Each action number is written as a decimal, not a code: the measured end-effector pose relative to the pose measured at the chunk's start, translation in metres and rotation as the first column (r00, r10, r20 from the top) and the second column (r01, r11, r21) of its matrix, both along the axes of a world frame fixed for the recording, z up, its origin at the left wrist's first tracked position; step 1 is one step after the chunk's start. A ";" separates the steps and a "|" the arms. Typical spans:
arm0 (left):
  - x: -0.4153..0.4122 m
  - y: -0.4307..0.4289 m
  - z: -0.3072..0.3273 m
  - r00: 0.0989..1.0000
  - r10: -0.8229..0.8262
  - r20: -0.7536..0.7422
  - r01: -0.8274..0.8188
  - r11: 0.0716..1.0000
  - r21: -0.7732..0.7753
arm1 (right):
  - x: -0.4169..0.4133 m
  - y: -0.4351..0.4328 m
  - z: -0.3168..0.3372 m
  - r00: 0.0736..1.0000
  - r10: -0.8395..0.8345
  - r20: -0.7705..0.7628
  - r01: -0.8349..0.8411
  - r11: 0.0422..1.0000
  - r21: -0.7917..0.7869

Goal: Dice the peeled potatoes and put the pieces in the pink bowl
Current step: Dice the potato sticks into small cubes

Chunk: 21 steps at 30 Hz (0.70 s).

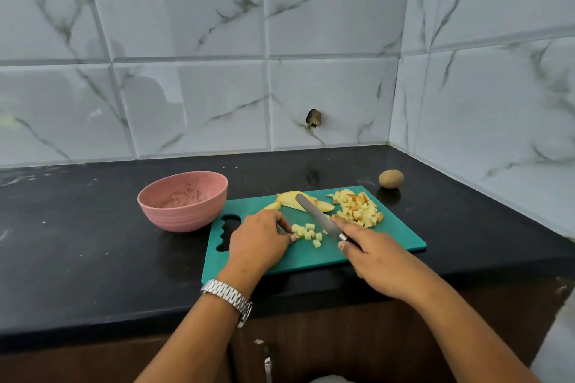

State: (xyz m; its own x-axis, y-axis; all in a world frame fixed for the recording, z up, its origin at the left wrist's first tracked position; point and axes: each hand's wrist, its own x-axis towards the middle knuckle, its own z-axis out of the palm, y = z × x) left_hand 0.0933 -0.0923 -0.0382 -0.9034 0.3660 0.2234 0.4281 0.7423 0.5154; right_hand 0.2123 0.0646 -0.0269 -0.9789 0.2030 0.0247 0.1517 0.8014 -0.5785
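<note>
Yellow potato cubes (306, 232) between left grip (261, 239), knife (317, 216)

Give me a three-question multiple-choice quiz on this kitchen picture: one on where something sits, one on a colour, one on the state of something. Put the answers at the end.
1. Where is the pink bowl relative to the cutting board?
A. To its left, on the counter
B. On top of it
C. To its right, by the wall

2. What colour is the cutting board?
A. White
B. Teal green
C. Red

3. The pink bowl is:
A. Tipped on its side
B. Upright, with no potato dice in it
C. Stacked inside another bowl

Answers:
1 A: the bowl stands on the black counter by the board's handle end.
2 B: the board's bare surface is teal green all over.
3 B: only faint smears show inside it, and the dice all lie on the board.
</note>
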 end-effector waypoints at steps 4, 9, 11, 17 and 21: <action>-0.008 0.010 0.004 0.996 -0.061 0.067 0.054 0.992 0.112 | 0.006 -0.004 0.002 0.998 0.062 0.010 -0.060 0.991 -0.117; -0.021 -0.006 0.006 0.997 -0.006 0.073 -0.007 0.985 0.175 | 0.016 -0.011 0.007 0.989 0.142 0.034 -0.139 0.986 -0.095; -0.031 -0.012 0.005 0.998 0.015 0.057 -0.018 0.998 0.058 | 0.020 -0.017 0.009 0.980 0.184 0.073 -0.179 0.982 -0.066; -0.048 -0.006 -0.002 0.997 0.027 0.078 -0.001 0.949 -0.316 | 0.013 -0.011 0.009 0.990 0.079 0.115 -0.089 0.992 0.086; -0.043 -0.004 0.000 0.997 0.080 -0.008 -0.079 0.955 -0.285 | 0.011 0.002 0.011 0.994 -0.010 0.110 -0.001 0.996 0.094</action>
